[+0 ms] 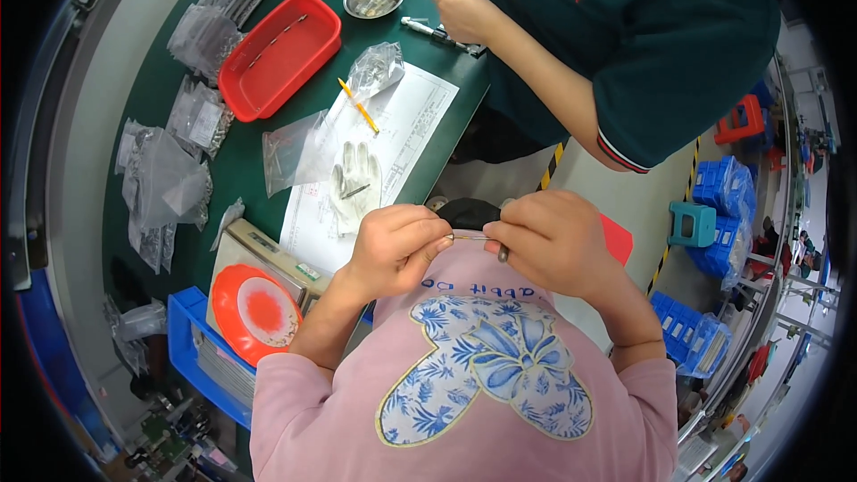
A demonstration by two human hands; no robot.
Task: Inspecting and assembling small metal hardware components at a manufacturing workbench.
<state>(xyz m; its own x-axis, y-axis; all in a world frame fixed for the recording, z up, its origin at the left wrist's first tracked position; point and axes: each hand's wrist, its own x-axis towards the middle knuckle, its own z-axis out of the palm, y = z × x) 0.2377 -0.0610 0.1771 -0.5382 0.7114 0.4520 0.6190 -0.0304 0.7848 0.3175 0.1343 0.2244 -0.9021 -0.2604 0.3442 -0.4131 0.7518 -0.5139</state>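
Both hands meet at chest height, the left hand [393, 245] and right hand [549, 236] each pinching an end of a thin metal pin [470, 237] between them, with a white glove [355, 180] just beyond the left hand, a yellow pencil [358, 105] farther, and a red tray [279, 55] beyond that.
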